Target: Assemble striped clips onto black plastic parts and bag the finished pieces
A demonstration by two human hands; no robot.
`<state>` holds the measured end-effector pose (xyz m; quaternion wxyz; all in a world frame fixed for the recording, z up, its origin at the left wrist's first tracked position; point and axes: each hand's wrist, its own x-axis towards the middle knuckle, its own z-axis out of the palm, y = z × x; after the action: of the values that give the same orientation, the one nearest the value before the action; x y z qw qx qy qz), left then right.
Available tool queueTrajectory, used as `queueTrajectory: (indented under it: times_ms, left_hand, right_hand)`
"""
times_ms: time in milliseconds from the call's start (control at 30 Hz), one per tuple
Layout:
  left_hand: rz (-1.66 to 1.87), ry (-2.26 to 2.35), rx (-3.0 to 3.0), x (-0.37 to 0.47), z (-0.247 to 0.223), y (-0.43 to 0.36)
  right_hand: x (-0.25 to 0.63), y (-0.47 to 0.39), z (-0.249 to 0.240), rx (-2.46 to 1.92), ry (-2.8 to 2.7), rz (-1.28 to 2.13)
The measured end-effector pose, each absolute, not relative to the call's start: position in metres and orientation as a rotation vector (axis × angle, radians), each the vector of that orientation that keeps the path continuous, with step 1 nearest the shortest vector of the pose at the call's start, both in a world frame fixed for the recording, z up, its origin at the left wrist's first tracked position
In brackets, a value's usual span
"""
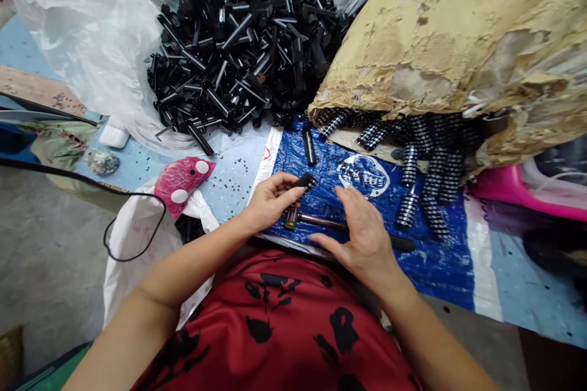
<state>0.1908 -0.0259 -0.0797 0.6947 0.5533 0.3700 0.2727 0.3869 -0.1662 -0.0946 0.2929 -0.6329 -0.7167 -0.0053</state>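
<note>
My left hand (274, 200) is closed around a short black cylindrical piece with white spots (306, 181), held over a blue plastic sheet. Just to its right, my right hand (362, 235) holds nothing, thumb and fingers apart. Beneath both hands lies a hammer-like tool with a metal shaft (323, 221), a yellowish-green end at the left and a black grip (402, 244) at the right. My right hand partly covers it. A plain black tube (309, 145) rests on the sheet beyond my left hand.
A big heap of black clip-ended tubes (247, 43) lies on clear plastic at the back. Spotted black cylinders (408, 162) spill from a torn yellow sack (435, 30). A pink pincushion-like bundle (183, 180) sits by a white bag (132, 269); a pink basin (518, 192) stands right.
</note>
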Motion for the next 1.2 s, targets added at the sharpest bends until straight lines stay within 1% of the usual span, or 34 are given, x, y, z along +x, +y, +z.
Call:
queueTrajectory:
  times_ms: [67,100,200,267,333,533,733,900,967,1067,1133,1200]
  left_hand:
    - [0.651,0.882,1.614,0.177,-0.083,-0.011]
    - [0.613,0.902,1.801,0.17,-0.083,-0.004]
    - [0.358,0.917,2.136,0.158,-0.078,0.014]
    - [0.204,0.919,2.155,0.158,-0.074,0.02]
    - [0.123,0.919,2.104,0.161,-0.072,0.024]
    - [0.091,0.932,2.059,0.17,-0.073,0.03]
    - [-0.068,0.86,2.023,0.177,-0.071,0.046]
    - [-0.197,0.91,2.169,0.189,-0.067,0.043]
    - [-0.212,0.918,2.251,0.185,-0.057,0.041]
    - [-0.293,0.861,2.338,0.149,-0.023,0.04]
    - [-0.518,0.727,2.328,0.108,0.005,0.041]
    - [-0.704,0.692,2.277,0.067,0.027,0.041]
  right_hand:
    - [0.397,-0.179,-0.102,-1.797,-1.944,0.002]
    - [0.401,-0.183,-0.103,-1.827,-1.956,0.002]
    - [0.4,-0.185,-0.097,-1.798,-1.889,0.014]
    - [0.395,-0.177,-0.088,-1.751,-1.766,0.003]
    - [0.39,-0.165,-0.081,-1.712,-1.686,-0.025]
    - [0.384,-0.148,-0.081,-1.864,-1.943,0.058]
    - [0.369,-0.153,-0.072,-1.458,-1.943,0.017]
    - [0.361,-0.154,-0.082,-1.499,-2.209,0.064]
    - [0.366,-0.157,-0.083,-1.45,-2.203,0.109]
    - [0.383,-0.166,-0.083,-1.453,-2.109,0.102]
    - [0.396,-0.175,-0.084,-1.575,-2.019,-0.009]
    - [0.405,-0.181,-0.088,-1.731,-1.953,-0.116]
